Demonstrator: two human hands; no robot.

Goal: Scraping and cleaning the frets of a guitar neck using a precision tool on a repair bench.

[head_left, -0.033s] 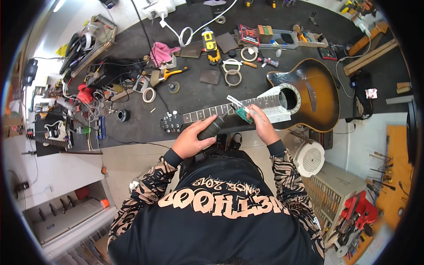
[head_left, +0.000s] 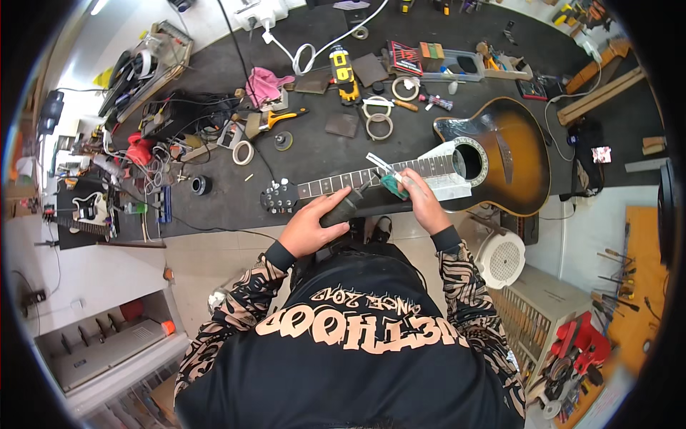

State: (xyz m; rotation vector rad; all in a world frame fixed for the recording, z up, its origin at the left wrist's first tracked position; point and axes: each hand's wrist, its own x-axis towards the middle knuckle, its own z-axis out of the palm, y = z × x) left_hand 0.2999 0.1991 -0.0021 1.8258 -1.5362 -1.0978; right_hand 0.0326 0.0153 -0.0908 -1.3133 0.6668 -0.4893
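Observation:
An acoustic guitar (head_left: 527, 161) with a sunburst body lies across the near side of the bench, its headstock toward the left. My left hand (head_left: 304, 227) is wrapped round a dark cylindrical rotary tool (head_left: 341, 209), whose thin tip points up and right over the near edge of the fretboard (head_left: 332, 184). Pinched in my right hand (head_left: 424, 200) are a crumpled green piece (head_left: 391, 184) and narrow pale strips (head_left: 379, 163), held above the neck; what exactly they are I cannot make out. White sheets (head_left: 451, 187) cover part of the body beside the soundhole.
Behind the guitar lie tape rolls (head_left: 379, 127), a yellow-black power tool (head_left: 344, 75), a brush with an orange handle (head_left: 275, 120) and a pink cloth (head_left: 267, 86). Cables and tools crowd the left. A round white stool (head_left: 501, 259) stands below the bench at right.

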